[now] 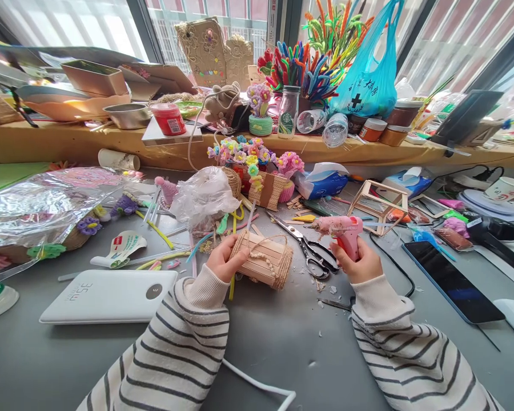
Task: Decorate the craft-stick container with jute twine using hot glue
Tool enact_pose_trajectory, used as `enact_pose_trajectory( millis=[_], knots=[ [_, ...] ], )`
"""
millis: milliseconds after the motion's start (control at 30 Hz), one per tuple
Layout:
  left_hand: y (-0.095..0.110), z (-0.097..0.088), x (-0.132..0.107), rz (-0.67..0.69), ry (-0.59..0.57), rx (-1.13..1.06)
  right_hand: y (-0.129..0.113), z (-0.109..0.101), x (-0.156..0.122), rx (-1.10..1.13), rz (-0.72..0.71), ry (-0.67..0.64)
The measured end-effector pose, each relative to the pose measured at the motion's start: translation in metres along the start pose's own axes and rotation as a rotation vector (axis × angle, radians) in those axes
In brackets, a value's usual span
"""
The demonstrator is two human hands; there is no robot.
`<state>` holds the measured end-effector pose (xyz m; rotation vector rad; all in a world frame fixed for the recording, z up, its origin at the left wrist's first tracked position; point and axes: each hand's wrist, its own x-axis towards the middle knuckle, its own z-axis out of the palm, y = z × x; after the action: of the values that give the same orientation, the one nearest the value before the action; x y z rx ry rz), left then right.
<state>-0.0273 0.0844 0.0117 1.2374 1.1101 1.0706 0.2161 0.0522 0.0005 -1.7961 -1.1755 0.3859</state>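
My left hand is closed on the left end of a small basket of wooden sticks and twine, which is tipped on its side above the grey table. Twine wraps its right end, and a braided cord curves across the sticks. In my right hand is a pink glue gun, its nozzle turned left and held apart from the basket. Black-handled scissors lie between the two hands. My palm and fingers hide the rear of the basket and part of the gun's grip.
A white power bank lies at left, a dark phone at right. Behind are a crumpled plastic bag, yarn flowers and a wooden stick frame. Pipe cleaners and a blue bag crowd the sill.
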Motion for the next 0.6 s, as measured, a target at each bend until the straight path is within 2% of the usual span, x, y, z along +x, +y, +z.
enact_pose_trajectory(
  millis=[200,367,600],
  knots=[
    [0.004,0.004,-0.006,0.009,-0.053,0.018,-0.019,-0.003,-0.019,-0.198,-0.270,0.078],
    [0.004,0.009,-0.012,-0.015,-0.178,-0.041,-0.021,-0.003,-0.027,-0.307,-0.459,0.121],
    [0.002,0.010,-0.011,-0.016,-0.211,-0.049,-0.022,-0.005,-0.031,-0.359,-0.615,0.166]
  ],
)
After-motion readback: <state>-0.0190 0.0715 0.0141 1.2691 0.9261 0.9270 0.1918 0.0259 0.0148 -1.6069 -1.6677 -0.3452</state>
